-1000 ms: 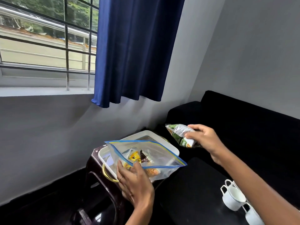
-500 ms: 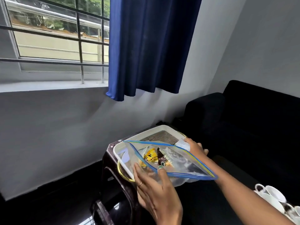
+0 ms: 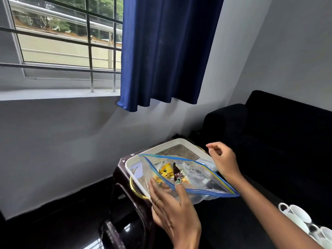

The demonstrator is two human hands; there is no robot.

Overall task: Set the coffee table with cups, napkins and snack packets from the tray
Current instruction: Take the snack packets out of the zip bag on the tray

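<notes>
While the left hand [image 3: 172,211] holds the near side of a clear zip bag [image 3: 188,177] at lower centre of the frame, its thumb tip presses on the bag's blue-edged rim and its fingers, nearly straight, lie against the plastic beneath. The ring finger bears a ring. To the right, the right hand [image 3: 223,162] is at the far end of the bag mouth, fingers loosely curled; the index finger and thumb are raised and apart, and the lower fingers meet crumpled plastic at the bag's edge. Whether they pinch it cannot be told. Inside the bag lie snack packets [image 3: 172,172], one yellow and one dark brown. The bag is tilted above a white tray [image 3: 143,155] with gold handles, which rests on a dark glossy stool [image 3: 125,194]. White cups [image 3: 298,218] stand in the lower right corner on a dark surface. A black sofa [image 3: 278,132] fills the right side. A blue curtain [image 3: 167,51] hangs at upper centre beside a barred window [image 3: 62,42] at upper left.
</notes>
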